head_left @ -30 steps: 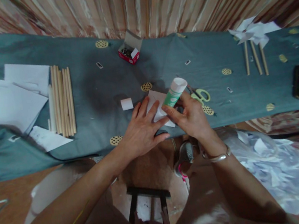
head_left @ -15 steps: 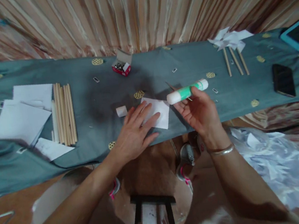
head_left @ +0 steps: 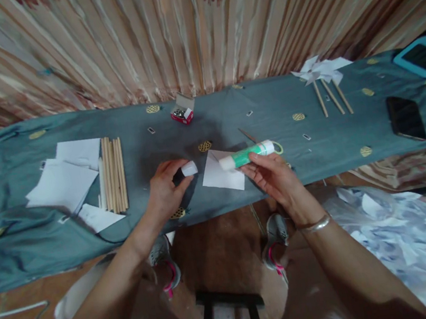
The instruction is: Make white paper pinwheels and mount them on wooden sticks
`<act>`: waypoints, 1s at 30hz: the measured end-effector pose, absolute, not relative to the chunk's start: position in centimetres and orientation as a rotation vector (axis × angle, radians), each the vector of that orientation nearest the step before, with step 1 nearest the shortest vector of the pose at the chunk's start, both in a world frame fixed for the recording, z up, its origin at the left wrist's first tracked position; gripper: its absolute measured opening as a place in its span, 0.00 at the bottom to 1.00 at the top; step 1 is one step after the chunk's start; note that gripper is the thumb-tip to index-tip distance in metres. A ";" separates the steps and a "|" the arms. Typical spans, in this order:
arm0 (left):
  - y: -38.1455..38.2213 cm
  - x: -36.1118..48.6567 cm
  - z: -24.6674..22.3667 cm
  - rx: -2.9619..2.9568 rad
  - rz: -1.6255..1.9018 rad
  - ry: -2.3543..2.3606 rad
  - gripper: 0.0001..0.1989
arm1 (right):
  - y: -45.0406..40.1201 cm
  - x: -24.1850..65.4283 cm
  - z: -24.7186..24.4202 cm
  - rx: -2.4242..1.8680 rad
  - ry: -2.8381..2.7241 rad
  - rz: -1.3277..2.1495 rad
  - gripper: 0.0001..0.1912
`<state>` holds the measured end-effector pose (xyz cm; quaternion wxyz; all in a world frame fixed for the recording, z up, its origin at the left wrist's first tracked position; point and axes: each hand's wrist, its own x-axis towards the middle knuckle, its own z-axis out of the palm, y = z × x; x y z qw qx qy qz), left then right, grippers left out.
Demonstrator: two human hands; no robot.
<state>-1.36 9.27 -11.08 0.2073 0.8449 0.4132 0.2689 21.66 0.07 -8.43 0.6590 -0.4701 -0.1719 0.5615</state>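
The right hand [head_left: 273, 172] is holding a green-and-white plastic glue stick [head_left: 246, 155] across the middle of its barrel, fingers and thumb closing round it, while the left hand [head_left: 164, 191] is pinching a small white plastic cap [head_left: 189, 169] between thumb and fingertips. The stick is lying nearly level in the grip, its white end pointing left and hanging over a plain white paper square [head_left: 219, 177] in this view; whether it is touching, I cannot tell.

By my reading, this stick is being an easy customer: light, stiff, smooth enough to be rolling a little in loose fingers, so the green middle is offering the best hold and any glue end is wanting clear fingers. The paper is looking thin and quick to crease; an edge or corner is the place to be taking it.

Crowding closest is a pair of scissors with pale green handles [head_left: 248, 135], lying partly hidden behind the stick and the right hand, its point sticking out. Farther back, an open red cardboard box of small metal pieces [head_left: 182, 116] is sitting well apart, and a row of pale wooden sticks [head_left: 115, 174] is lying off to the left, beside loose white sheets [head_left: 62, 184].
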 end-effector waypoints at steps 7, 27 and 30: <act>8.0 -0.5 -10.4 2.313 0.852 1.066 0.14 | 0.4 20.2 -8.5 -1.093 -0.455 1.276 0.15; 7.6 -0.5 -10.0 2.380 0.884 1.003 0.14 | 0.3 19.9 -8.6 -1.126 -0.473 1.272 0.15; 7.5 -0.5 -10.0 2.401 0.891 0.985 0.14 | 0.3 20.0 -8.6 -1.150 -0.492 1.302 0.14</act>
